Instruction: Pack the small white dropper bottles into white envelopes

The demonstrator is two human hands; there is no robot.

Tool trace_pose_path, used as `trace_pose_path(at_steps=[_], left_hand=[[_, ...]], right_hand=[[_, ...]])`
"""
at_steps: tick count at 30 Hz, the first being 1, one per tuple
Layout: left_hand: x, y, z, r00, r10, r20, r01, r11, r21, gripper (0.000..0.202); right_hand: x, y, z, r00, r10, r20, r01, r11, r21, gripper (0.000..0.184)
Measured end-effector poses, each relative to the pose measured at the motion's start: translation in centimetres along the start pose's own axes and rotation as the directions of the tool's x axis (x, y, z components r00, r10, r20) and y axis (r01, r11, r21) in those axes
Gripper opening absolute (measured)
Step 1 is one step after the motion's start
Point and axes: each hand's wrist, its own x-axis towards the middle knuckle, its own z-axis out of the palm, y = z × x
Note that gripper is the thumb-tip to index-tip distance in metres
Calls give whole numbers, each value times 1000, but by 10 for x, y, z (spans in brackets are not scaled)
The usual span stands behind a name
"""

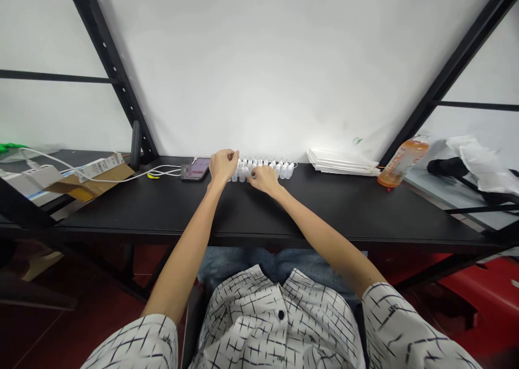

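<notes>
From the head camera, a row of small white plastic units (263,170) stands along the far edge of the black worktop (324,209), against a white wall panel (259,60). The units are too small to identify exactly, and a thin white cord (295,164) shows at the row's right end.

The left hand (223,167) sits at the row's left end with its fingers curled over and down; the view does not show whether that grip is closed on a unit or only resting there. The right hand (263,178) lies at the row's near side, with its fingertips (249,177) bent in against the units. Whether it is closed on one also cannot be told. Units packed this closely call for slow fingertip work, one at a time, keeping the wrists low so that neighbours stay upright.

Left of the row lie a smartphone (195,169) with a blurred screen and a white cable (162,170). Right of it are a stack of white trays (343,163) and a plastic bottle of orange drink (403,162).
</notes>
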Motion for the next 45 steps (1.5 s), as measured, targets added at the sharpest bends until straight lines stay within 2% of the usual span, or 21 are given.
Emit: trace_pose_path(at_steps=[6,11,16,20,26,30,35,45], left_hand=[[-1,1,-1,1000,-9,2,9,1000,-22,36],[0,0,0,1000,5,-2,-5,1000,-26,37],[1,-1,-1,1000,-7,-10,6,1000,-18,37],[1,-2,-2,999,-34,-9,34,999,-1,36],[0,-3,-3,999,-32,26,33,999,-14,35],[2,-4,-2,999,-42,22,42,999,-24,36],[7,-8,-3,997,-60,-43,59,998,-31,39],[8,-8,-2,998,-28,-50,25,998,-58,38]], right_hand=[[3,-5,2,999,24,42,-24,1000,17,40],[3,-2,3,998,47,41,-49,997,63,30],[-3,0,-4,994,106,33,-111,975,195,19],[-6,3,-6,989,147,9,-143,942,304,19],[-3,9,-2,989,149,-15,-132,918,374,20],[-1,10,1,993,112,45,-121,923,364,17],[3,7,6,988,113,106,-144,924,355,13],[3,8,9,995,81,66,-97,946,311,24]])
